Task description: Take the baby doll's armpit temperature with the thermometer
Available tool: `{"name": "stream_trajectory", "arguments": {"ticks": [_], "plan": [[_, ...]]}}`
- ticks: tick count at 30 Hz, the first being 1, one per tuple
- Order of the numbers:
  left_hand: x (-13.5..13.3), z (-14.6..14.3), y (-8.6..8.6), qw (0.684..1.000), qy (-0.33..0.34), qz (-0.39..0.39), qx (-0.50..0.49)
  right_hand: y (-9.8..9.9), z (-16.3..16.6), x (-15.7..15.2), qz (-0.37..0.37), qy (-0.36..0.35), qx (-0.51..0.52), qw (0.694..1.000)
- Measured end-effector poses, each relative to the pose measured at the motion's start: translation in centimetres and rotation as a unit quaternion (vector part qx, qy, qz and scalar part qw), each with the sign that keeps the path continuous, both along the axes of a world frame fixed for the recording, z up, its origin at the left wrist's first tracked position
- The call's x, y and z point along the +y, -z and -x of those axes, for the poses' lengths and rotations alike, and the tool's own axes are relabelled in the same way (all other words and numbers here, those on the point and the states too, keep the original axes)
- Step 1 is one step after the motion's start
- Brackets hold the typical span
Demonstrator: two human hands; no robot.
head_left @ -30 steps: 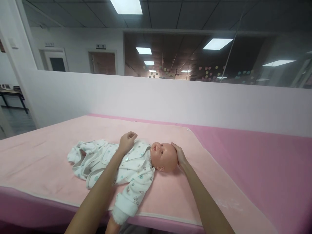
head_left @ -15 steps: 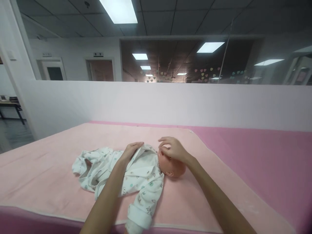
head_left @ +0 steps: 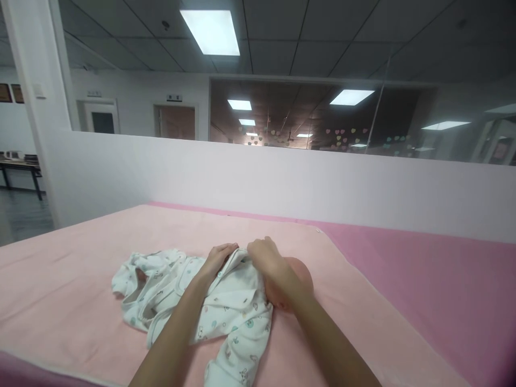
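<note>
A baby doll lies on its back, its bare head to the right. It wears a white romper printed with small coloured figures. One sleeve stretches toward me, and the loose leg part lies bunched at the left. My left hand is closed on the romper's raised front edge, thumb out of sight. Curled at the collar beside the doll's chin, my right hand has its fingertips hidden and appears to pinch the cloth there. My right wrist and forearm cover much of the doll's face.
Beneath the doll spreads a peach-pink mat over a darker pink surface. A low white wall with glass above it borders the far side. Off to the left, beyond a white post, stands a table.
My right hand has moved left from above the doll's face to the romper's collar, and its fingers have curled. My left hand stays on the front edge. The camera view has shifted slightly.
</note>
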State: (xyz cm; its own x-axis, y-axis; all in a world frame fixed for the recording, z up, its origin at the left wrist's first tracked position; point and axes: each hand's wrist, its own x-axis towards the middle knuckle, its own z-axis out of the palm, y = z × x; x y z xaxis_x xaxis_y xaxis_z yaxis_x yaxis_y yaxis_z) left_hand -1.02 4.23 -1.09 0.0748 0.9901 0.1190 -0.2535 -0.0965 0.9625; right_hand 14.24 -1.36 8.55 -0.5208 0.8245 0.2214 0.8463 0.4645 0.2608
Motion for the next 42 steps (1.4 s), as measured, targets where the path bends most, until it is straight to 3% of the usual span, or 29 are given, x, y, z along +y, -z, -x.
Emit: {"name": "stream_trajectory", "arguments": {"ticks": [5,9,16,21,26,30,34,36,38,42], "plan": [[-1.1,-0.3,-0.7,1.000,0.000,0.012,-0.003,-3.3,-4.3,-0.5,0.003,-0.006,0.146,0.989],[-1.2,-0.4,-0.8,1.000,0.006,0.006,0.013,-5.2,-7.7,-0.3,0.073,-0.085,0.315,0.942],[-1.6,-0.4,-0.9,0.995,0.022,-0.044,0.083,-5.5,-9.2,0.4,0.129,-0.139,0.493,0.849],[-2.8,-0.7,-1.6,0.970,0.095,-0.109,0.198,-5.4,-9.1,0.7,0.121,-0.163,0.541,0.816],[-2.8,-0.6,-1.8,0.936,0.126,-0.146,0.295,-5.4,-9.1,0.5,0.104,-0.167,0.547,0.813],[-2.7,-0.6,-1.7,0.935,0.127,-0.160,0.289,-6.4,-9.0,-1.2,0.061,-0.163,0.528,0.831],[-3.0,-0.8,-2.0,0.945,0.111,-0.149,0.268,-7.6,-9.3,-5.0,0.011,-0.161,0.486,0.859],[-3.3,-0.8,-2.1,0.952,0.103,-0.142,0.252,-7.1,-10.1,-7.4,-0.021,-0.154,0.448,0.881],[-3.5,-0.8,-2.2,0.956,0.094,-0.137,0.242,-5.2,-11.2,-10.0,-0.058,-0.137,0.418,0.896],[-3.7,-0.8,-2.4,0.955,0.077,-0.128,0.255,1.6,-13.2,-15.0,-0.151,-0.036,0.438,0.886]]}}
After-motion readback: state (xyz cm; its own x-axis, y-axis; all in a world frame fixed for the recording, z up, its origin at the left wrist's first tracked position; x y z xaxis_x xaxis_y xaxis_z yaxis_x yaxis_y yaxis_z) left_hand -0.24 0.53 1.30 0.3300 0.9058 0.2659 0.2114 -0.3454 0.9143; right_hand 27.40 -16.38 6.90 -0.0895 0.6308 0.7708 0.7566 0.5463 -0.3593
